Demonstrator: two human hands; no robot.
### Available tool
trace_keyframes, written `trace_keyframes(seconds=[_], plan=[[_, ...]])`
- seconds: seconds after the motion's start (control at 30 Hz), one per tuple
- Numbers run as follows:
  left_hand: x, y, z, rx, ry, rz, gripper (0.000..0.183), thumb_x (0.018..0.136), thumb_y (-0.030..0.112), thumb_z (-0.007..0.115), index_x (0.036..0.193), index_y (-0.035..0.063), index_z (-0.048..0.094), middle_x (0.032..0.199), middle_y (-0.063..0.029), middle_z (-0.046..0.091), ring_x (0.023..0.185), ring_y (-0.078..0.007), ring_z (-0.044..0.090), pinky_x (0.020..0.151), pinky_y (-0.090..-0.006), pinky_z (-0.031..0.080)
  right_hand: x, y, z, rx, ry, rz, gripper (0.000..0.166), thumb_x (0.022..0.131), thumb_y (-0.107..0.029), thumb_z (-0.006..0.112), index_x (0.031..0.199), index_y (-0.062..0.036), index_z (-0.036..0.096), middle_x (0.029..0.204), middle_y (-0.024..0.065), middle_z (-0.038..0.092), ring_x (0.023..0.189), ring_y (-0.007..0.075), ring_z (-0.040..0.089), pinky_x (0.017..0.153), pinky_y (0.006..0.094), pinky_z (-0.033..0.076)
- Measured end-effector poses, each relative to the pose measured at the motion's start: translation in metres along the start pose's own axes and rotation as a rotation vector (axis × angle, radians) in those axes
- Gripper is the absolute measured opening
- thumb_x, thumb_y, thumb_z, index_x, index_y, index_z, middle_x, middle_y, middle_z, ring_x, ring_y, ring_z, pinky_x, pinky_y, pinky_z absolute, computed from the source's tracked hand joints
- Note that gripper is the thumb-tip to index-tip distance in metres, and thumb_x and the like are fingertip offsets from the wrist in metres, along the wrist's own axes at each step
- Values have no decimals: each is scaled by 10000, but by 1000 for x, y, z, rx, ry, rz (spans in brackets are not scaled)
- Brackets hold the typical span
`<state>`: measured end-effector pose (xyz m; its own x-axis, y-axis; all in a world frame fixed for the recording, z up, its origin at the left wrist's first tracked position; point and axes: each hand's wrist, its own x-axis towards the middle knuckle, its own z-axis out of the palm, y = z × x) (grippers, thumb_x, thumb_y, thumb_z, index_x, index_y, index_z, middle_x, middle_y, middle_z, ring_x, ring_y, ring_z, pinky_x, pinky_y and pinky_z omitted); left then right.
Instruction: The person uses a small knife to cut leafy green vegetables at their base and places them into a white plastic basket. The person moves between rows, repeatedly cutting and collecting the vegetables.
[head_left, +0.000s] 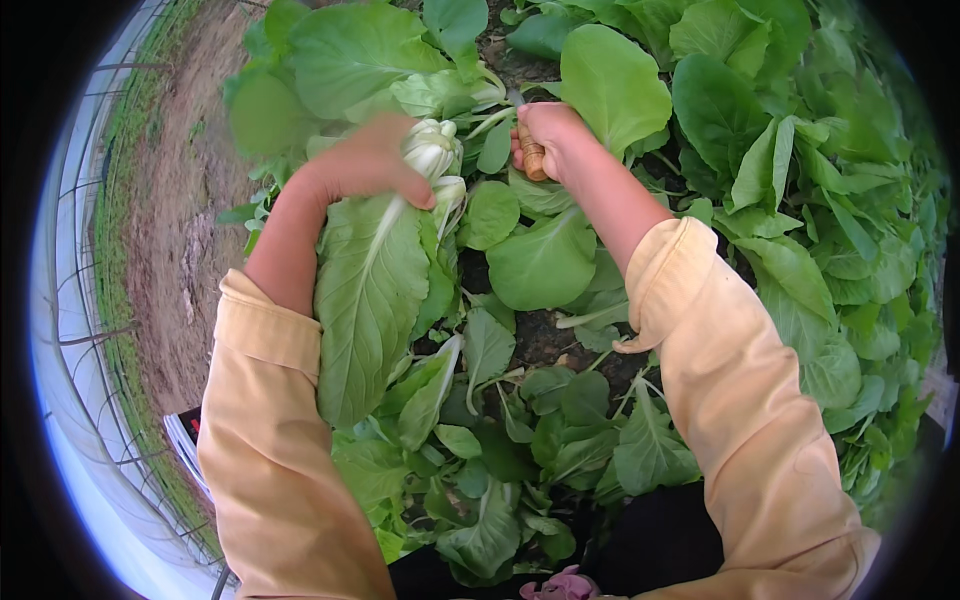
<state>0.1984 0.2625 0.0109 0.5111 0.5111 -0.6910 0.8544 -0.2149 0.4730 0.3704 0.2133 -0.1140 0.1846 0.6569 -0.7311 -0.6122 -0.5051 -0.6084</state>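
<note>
My left hand (367, 161), slightly blurred, is closed around a head of leafy greens like bok choy. The pale white stalk base (433, 150) of this head faces up beside my thumb. One of its large green leaves (371, 300) hangs down towards me along my left forearm. My right hand (555, 135) grips the ringed wooden handle (532, 154) of a knife. Just a short bit of its metal blade (516, 97) shows beyond my fist, among pale stems; leaves hide the tip. Another leafy plant (450, 90) stands just beyond my left hand.
Dense leafy greens (787, 262) fill the right side. Loose leaves (480, 517) lie over dark soil (544, 341) near me. Along the left run a bare dirt path (180, 247), a grass strip and a plastic-sheeted greenhouse wall (75, 300) with thin metal ribs.
</note>
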Motion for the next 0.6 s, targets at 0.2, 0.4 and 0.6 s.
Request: trace_keyframes(seconds=[0.2,0.4,0.6], plan=[[0,-21,19,69,109,33,910,490,261,765,1271,-8,382,1209,-139,426,1152,-266,415,993,-302,315,0,10,6,245,-24,92,96,854,-61,409,937,-13,420,803,115,495,564,206,465,436,347,415],[2,-20,30,47,151,48,897,488,258,766,1254,-19,390,1199,-136,437,1135,-258,431,981,-297,328,9,15,12,293,10,93,66,838,-27,417,902,-12,417,772,110,497,513,181,432,397,326,380],[-8,-27,35,-45,230,48,781,479,260,763,1153,-16,485,1160,-179,471,1082,-291,473,941,-324,370,-25,35,11,-231,-113,-29,138,910,-152,443,855,-25,452,715,68,503,501,156,458,401,299,394]])
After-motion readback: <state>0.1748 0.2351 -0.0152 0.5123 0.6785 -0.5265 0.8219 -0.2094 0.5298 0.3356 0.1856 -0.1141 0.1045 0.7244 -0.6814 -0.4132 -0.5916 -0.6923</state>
